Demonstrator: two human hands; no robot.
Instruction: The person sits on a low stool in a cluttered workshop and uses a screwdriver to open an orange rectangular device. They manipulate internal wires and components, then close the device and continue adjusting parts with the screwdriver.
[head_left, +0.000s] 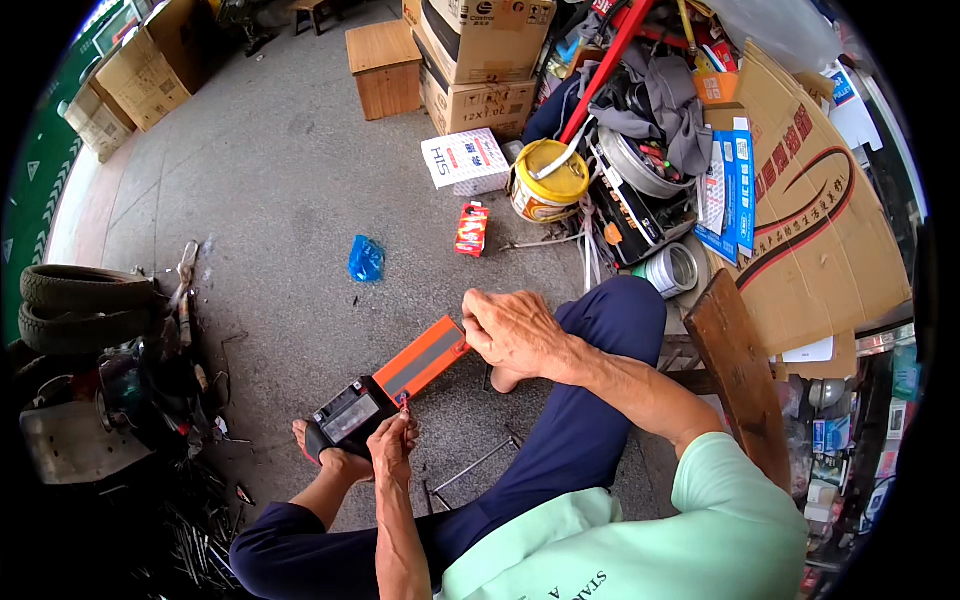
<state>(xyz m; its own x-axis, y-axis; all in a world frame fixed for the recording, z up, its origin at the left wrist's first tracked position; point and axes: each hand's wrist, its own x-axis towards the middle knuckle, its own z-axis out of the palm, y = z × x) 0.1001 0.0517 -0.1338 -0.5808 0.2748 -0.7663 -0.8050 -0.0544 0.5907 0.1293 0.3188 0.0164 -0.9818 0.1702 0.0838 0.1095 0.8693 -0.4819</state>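
A long orange box (425, 357) with a grey stripe lies slantwise on the floor ahead of me. Its near-left end meets a black battery (350, 415), which sits beside my sandalled foot. My left hand (393, 443) is closed in a pinch at the orange box's near corner, where a small blue and red bit shows at the fingertips. Over the box's far-right end, my right hand (510, 328) is closed with its fingers curled down. A small red part shows beside those fingertips. What either hand grips is too small or hidden to name.
Thin metal tools (475, 465) lie near my legs. Farther out are a blue plastic bag (366, 259), a red packet (471, 229) and a yellow-lidded bucket (550, 178). Stacked tyres (85, 290) stand left; cardboard boxes (490, 45) rise behind. A wooden stool (740, 370) is at my right.
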